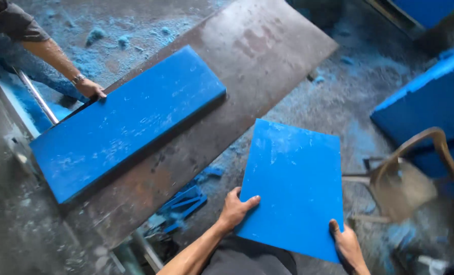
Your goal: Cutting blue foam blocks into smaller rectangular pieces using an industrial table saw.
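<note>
Both hands, our left hand (pixel 234 208) and right hand (pixel 348 247), clench the near edge of the blue foam sheet (pixel 293 186), its long axis running away from us, right of the steel worktable (pixel 267 56).

Open floor lies right of the metal table (pixel 267 46), bounded by what seems a wooden chair (pixel 415 173).

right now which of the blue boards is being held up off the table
The smaller blue board, gripped by the left hand and right hand; the longer blue board lies flat on the metal table.
</note>
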